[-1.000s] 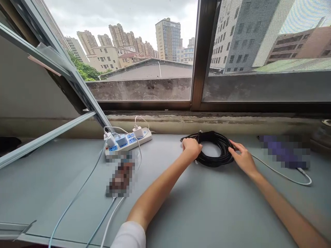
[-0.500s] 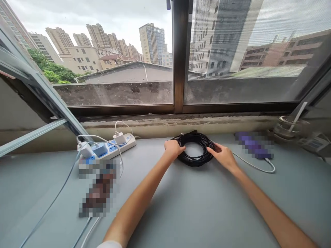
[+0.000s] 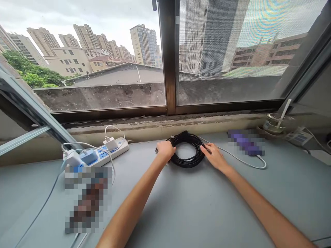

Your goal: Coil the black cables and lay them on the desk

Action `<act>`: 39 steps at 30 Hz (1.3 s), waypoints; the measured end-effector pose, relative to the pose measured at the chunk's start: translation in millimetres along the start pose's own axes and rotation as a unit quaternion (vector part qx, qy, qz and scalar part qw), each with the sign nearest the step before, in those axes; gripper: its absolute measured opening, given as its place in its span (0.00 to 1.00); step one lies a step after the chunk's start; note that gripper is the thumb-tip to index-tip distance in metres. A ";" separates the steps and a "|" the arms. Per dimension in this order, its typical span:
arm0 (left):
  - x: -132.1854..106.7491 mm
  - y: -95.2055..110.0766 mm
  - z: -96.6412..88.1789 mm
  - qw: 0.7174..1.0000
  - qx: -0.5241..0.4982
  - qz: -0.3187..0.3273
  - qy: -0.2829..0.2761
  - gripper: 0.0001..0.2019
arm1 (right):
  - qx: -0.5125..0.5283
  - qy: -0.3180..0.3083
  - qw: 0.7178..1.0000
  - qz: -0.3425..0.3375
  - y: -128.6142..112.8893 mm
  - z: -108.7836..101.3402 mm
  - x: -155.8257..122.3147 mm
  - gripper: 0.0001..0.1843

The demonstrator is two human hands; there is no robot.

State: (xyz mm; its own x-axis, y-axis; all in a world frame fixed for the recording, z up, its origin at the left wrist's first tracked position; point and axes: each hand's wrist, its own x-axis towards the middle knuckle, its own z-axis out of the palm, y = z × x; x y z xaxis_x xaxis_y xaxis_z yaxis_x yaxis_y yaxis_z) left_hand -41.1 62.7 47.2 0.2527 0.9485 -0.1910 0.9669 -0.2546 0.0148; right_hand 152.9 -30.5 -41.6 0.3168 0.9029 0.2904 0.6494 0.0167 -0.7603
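Note:
A coil of black cable (image 3: 187,164) lies on the grey tabletop near the window sill, wound in a loose ring. At its left side my left hand (image 3: 166,151) is closed around the loops, with a dark cable end poking out past the knuckles. A small plug end shows just above that hand. My right hand (image 3: 214,155) grips the coil's right edge between thumb and fingers; the fingertips are partly hidden behind the cable.
On the left is a white power strip (image 3: 121,151) with chargers and cords, near a blurred-out object (image 3: 89,203). A purple phone-like object (image 3: 244,142) with a white cable (image 3: 240,161) lies right, before a glass jar (image 3: 274,124). A metal frame (image 3: 46,117) slants at left.
The head view has swung slightly to the right, so everything sits further left in the picture. Both hands keep their hold on the coil, and a cable end now shows beside the left hand.

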 end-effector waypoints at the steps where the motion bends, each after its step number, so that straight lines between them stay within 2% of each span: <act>1: 0.8 -0.2 0.8 1.000 0.000 -0.002 -0.003 0.19 | -0.005 0.001 1.000 -0.001 0.7 1.5 -0.3 0.29; 8: 6.3 -3.7 5.9 0.999 -0.017 -0.003 -0.052 0.20 | 0.008 0.011 1.000 -0.001 -2.8 5.6 -2.4 0.27; 11: 9.3 -11.6 2.3 0.995 -0.038 -0.004 -0.097 0.25 | 0.047 0.030 0.998 0.010 -3.5 4.2 -0.1 0.26; 16: 17.3 -34.6 -8.9 0.970 -0.117 -0.007 -0.214 0.43 | 0.151 0.142 0.976 0.067 -1.1 1.2 10.4 0.29; 18: 21.5 -44.5 -11.9 0.953 -0.165 -0.029 -0.252 0.46 | 0.199 0.174 0.960 0.095 -1.0 0.2 13.5 0.27; 20: 25.1 -53.4 -13.7 0.942 -0.200 -0.059 -0.262 0.47 | 0.244 0.183 0.945 0.116 -2.0 0.1 14.3 0.26; 22: 27.1 -60.7 -15.5 0.943 -0.206 -0.083 -0.248 0.47 | 0.278 0.183 0.935 0.126 -3.9 0.6 13.0 0.24; 24: 27.4 -65.7 -17.7 0.957 -0.176 -0.096 -0.208 0.47 | 0.301 0.182 0.927 0.127 -5.9 1.3 10.5 0.22; 27: 27.5 -68.5 -19.1 0.988 -0.096 -0.103 -0.060 0.43 | 0.323 0.181 0.921 0.118 -7.3 1.6 6.7 0.19; 29: 29.7 -68.2 -16.0 0.992 -0.066 -0.107 0.026 0.38 | 0.332 0.178 0.919 0.113 -7.2 1.9 4.4 0.19; 30: 31.7 -68.1 -12.8 0.991 -0.060 -0.111 0.050 0.34 | 0.336 0.176 0.919 0.112 -7.1 2.2 3.2 0.19; 34: 41.9 -71.9 6.9 0.987 -0.053 -0.118 0.098 0.25 | 0.352 0.162 0.915 0.111 -8.4 4.1 -1.3 0.21; 39: 50.6 -83.9 29.7 0.986 -0.051 -0.091 0.131 0.21 | 0.377 0.125 0.912 0.101 -12.5 2.9 -5.1 0.20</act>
State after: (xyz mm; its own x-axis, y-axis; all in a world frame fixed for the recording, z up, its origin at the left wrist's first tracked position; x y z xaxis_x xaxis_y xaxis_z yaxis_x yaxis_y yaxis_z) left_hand -110.5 126.4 7.1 0.0613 0.9964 0.0593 0.9923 -0.0673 0.1043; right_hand 141.2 -34.0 -35.3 0.5872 0.7952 0.1515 -0.0693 0.2358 -0.9693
